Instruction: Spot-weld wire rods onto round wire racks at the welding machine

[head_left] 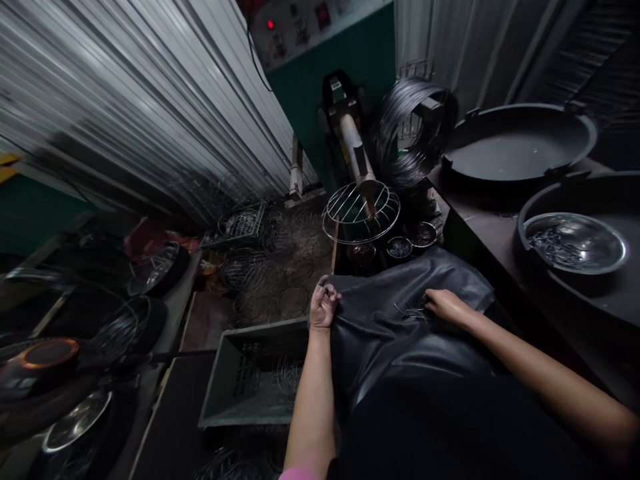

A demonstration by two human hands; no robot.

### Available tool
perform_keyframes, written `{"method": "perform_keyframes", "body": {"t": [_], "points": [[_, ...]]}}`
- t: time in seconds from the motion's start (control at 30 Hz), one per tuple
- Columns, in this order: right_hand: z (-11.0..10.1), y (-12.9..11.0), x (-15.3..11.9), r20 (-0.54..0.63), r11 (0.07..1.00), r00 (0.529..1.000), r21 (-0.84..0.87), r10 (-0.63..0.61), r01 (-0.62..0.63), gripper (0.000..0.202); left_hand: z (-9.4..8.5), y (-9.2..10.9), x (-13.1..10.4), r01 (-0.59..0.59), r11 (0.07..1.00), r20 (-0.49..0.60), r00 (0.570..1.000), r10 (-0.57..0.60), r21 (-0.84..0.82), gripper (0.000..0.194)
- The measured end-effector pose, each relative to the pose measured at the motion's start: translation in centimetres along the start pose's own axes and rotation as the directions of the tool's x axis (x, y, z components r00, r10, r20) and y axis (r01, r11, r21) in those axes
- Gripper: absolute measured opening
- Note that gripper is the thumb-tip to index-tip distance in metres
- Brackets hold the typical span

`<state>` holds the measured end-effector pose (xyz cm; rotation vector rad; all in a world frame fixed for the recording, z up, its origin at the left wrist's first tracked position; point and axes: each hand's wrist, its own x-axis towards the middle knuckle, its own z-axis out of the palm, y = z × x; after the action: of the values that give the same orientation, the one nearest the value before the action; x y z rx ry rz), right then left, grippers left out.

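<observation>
Here we see the left hand (324, 304) and right hand (442, 305) curled, the latter at wires (413, 313). Their grip we cannot tell.

I count two bare hands, one left hand (324, 307) and one right hand (444, 305), and one dark sheet (375, 333) under them. Past that come one round wire rack (357, 208), one thick coil of wire (393, 127) and, below the rack, three small bowls (399, 256). On the right I make it two large pans (515, 160) and one shiny bowl (603, 243). There's one green crate (220, 380) and one lit red light (271, 25). The loose wires (413, 312) number several, too tangled for an exact count.
</observation>
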<state>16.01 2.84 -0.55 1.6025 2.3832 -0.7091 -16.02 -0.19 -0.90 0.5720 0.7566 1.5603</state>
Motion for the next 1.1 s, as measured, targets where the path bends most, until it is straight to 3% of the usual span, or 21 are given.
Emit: {"method": "perform_keyframes", "body": {"t": [0.27, 0.67, 0.87, 0.97, 1.1], "points": [[0.9, -1.4, 0.0, -0.006, 0.996, 0.996, -0.009, 0.084, -0.084, 0.02, -1.1, -0.2, 0.5, 0.08, 0.996, -0.028, 0.996, -0.081, -0.044, 0.032], [2.2, -0.7, -0.6, -0.067, 0.982, 0.994, 0.163, -0.087, 0.097, 0.025, -1.1, 0.5, 0.9, 0.124, 0.978, -0.05, 0.99, -0.134, -0.166, 0.03], [2.2, -2.2, -0.9, -0.033, 0.996, 0.999, 0.087, -0.001, 0.004, 0.031, -0.9, 0.9, 0.5, 0.179, 0.963, -0.153, 0.965, -0.212, -0.201, 0.032], [2.2, -2.7, -1.0, -0.032, 0.996, 0.998, 0.081, 0.047, -0.045, 0.025, -2.5, 1.1, 0.2, 0.273, 0.947, -0.206, 0.93, -0.305, -0.171, 0.034], [2.2, -2.5, -1.1, -0.033, 0.994, 0.996, 0.076, 0.08, -0.078, 0.018, -5.9, 1.0, 1.7, 0.407, 0.909, -0.144, 0.898, -0.417, -0.095, 0.045]]}}
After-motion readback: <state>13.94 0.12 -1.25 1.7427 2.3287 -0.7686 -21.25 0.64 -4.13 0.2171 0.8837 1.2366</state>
